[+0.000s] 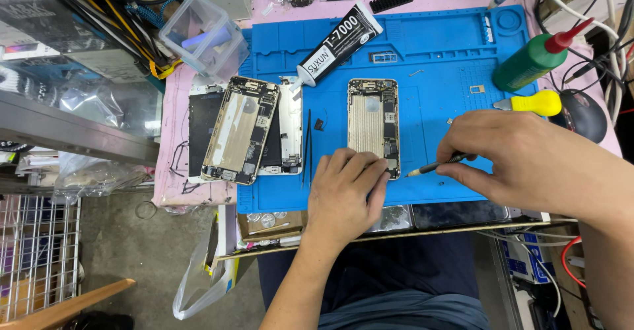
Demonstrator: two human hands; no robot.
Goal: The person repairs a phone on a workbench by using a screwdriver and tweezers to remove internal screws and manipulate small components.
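An opened phone housing (373, 124) lies face up on the blue work mat (436, 59), its gold inner plate and circuit parts exposed. My left hand (345, 195) rests on the mat with its fingers touching the housing's lower edge. My right hand (512, 162) grips a thin screwdriver (432, 167) whose tip points at the housing's lower right corner. Black tweezers (308, 146) lie just left of the housing. A small black part (319, 124) sits between them.
Two more opened phone bodies (241, 131) are stacked at the mat's left edge. A black-and-white glue tube (338, 43) lies above them. A clear plastic box (203, 34), a green squeeze bottle (536, 59), a yellow-handled tool (531, 103) and cables surround the mat.
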